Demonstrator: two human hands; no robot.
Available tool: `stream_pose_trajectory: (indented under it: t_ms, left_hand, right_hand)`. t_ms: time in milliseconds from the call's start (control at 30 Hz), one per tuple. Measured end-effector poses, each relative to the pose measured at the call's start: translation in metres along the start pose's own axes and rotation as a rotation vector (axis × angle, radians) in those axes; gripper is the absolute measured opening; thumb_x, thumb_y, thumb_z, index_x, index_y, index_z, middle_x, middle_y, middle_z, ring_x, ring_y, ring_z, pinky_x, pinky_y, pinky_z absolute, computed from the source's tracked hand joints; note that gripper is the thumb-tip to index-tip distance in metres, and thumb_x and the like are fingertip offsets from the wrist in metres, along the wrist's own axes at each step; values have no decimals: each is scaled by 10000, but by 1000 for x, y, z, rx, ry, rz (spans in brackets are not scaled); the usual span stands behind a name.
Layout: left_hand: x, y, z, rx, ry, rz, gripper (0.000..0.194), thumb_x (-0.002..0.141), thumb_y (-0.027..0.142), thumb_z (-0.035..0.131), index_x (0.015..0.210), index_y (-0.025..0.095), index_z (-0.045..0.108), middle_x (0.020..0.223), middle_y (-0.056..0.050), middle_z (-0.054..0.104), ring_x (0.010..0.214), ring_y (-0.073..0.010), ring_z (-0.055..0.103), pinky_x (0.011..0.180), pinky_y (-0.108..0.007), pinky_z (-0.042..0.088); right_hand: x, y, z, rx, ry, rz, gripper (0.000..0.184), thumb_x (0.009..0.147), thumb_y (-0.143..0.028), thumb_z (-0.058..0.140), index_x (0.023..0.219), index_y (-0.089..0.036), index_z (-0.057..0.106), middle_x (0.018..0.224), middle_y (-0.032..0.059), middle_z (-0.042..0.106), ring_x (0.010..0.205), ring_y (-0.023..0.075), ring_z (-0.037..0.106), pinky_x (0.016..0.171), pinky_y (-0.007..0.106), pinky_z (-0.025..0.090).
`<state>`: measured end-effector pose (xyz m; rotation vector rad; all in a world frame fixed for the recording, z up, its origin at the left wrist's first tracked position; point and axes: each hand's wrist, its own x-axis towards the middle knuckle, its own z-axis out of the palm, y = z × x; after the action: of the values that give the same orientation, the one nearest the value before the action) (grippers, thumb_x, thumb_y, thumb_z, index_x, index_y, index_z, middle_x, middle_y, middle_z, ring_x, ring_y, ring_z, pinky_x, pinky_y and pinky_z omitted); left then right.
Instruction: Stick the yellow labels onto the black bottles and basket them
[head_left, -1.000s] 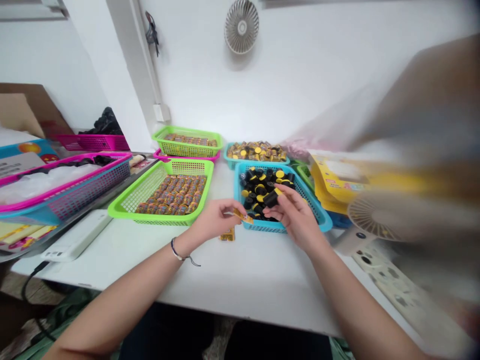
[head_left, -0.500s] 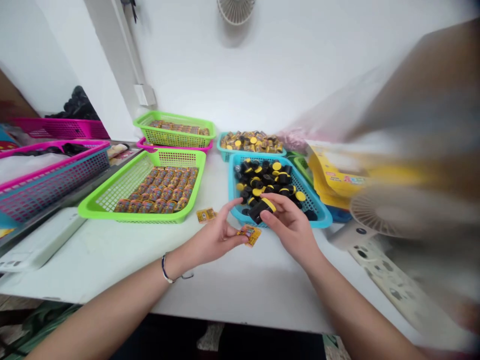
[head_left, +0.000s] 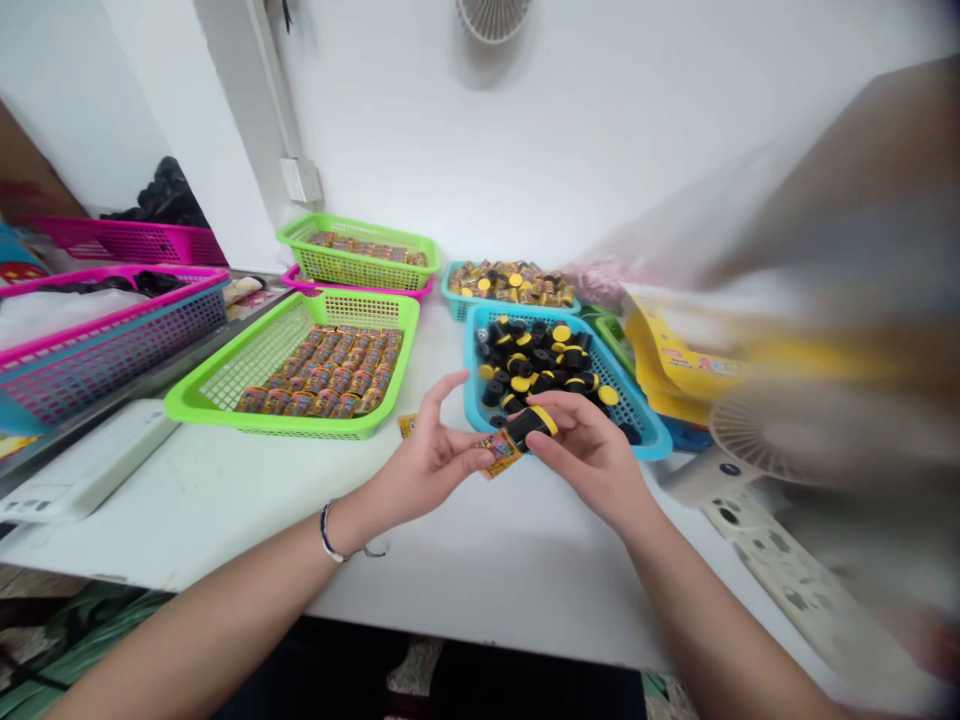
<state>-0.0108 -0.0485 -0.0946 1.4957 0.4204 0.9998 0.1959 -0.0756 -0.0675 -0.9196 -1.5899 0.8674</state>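
Observation:
My left hand [head_left: 435, 455] pinches a small printed yellow sticker [head_left: 501, 456] between thumb and fingers, its index finger raised. In my right hand [head_left: 581, 445] is a small black canister with a yellow cap [head_left: 531, 428], tilted, its black end against or just over the sticker; I cannot tell whether they touch. Just behind the hands, a blue basket [head_left: 651, 438] holds many loose black canisters with yellow caps. Another printed yellow sticker [head_left: 407, 425] lies on the table, partly hidden behind my left hand.
A green basket [head_left: 196, 405] with rows of labelled canisters [head_left: 330, 372] stands left. Behind are another green basket [head_left: 360, 270] and a blue basket [head_left: 459, 305] of labelled canisters. At right are yellow packaging [head_left: 675, 350], a small fan [head_left: 765, 430] and a patterned phone-like object [head_left: 787, 570].
My right hand has brought the black canister down and left to the sticker in my left hand. The view has shifted slightly, moving the baskets a little rightward.

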Motion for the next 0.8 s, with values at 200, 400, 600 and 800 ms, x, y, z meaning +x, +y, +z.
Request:
stream_pose_trajectory:
  t_ms: [200, 400, 600, 800]
  left_hand:
    - [0, 9, 5, -171, 153, -54, 1098, 725, 153, 818, 1487, 281, 38, 965, -59, 772, 788, -153, 732, 723, -266, 577]
    - [0, 10, 9, -169, 176, -57, 1026, 705, 107, 809, 1463, 286, 141, 987, -61, 759, 803, -159, 733, 683, -234, 573]
    - [-1, 6, 8, -177, 166, -71, 1044, 694, 106, 817, 1469, 294, 144, 1032, -77, 759, 817, -168, 734, 704, -247, 572]
    - [-3, 7, 9, -297, 61, -110, 1154, 697, 88, 817, 1493, 289, 6, 931, -60, 783, 723, -148, 726, 687, -255, 566]
  right_hand:
    - [-1, -6, -2, -68, -78, -94, 298, 787, -224, 758, 1064, -297, 675, 1045, 33, 673, 821, 132, 634, 722, 284, 577]
    - [-2, -4, -2, -27, -118, -81, 316, 822, -214, 715, 1124, -305, 698, 1083, 56, 627, 930, 158, 663, 761, 305, 609]
    - [-1, 3, 2, 38, -149, -36, 331, 797, -246, 758, 1118, -304, 706, 1064, 46, 671, 954, 174, 680, 820, 349, 610]
    - [-1, 7, -2, -78, -212, -150, 295, 874, -379, 680, 1169, -366, 695, 1190, 70, 675, 1092, 218, 648, 855, 385, 583]
